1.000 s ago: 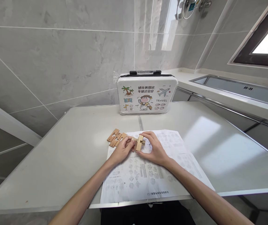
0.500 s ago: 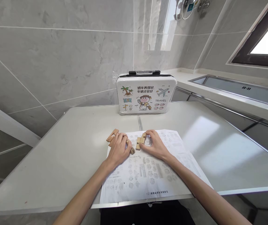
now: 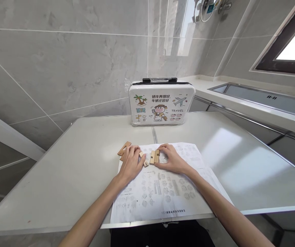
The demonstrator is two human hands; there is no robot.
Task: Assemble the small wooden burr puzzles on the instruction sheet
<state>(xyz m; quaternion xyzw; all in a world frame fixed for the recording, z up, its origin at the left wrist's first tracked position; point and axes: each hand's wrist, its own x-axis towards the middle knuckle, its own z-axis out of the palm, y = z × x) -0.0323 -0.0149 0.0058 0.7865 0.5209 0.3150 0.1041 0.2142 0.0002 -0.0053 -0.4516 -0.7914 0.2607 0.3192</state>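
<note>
My right hand [image 3: 172, 160] pinches the ends of a notched wooden puzzle piece [image 3: 157, 156] between thumb and fingers. A second notched wooden piece [image 3: 152, 157] lies side by side with it on the printed sheet [image 3: 160, 188]. My left hand [image 3: 131, 162] is closed around a light wooden piece [image 3: 146, 164], whose end with a dark mark pokes out under the thumb; part of it is hidden. Beyond the left fingertips lies a browner flat wooden piece [image 3: 124, 148] with a cut-out, partly covered by the hand.
A white cartoon-printed case [image 3: 160, 106] with a black handle stands upright at the back of the white table [image 3: 85, 171], near the tiled wall. To the right is a counter with a sink [image 3: 265, 97]. The table's front edge runs close to my lap.
My right hand has turned its wooden piece level and set it flush beside the other notched piece. My left hand has hardly moved; the marked piece under its thumb has turned slightly.
</note>
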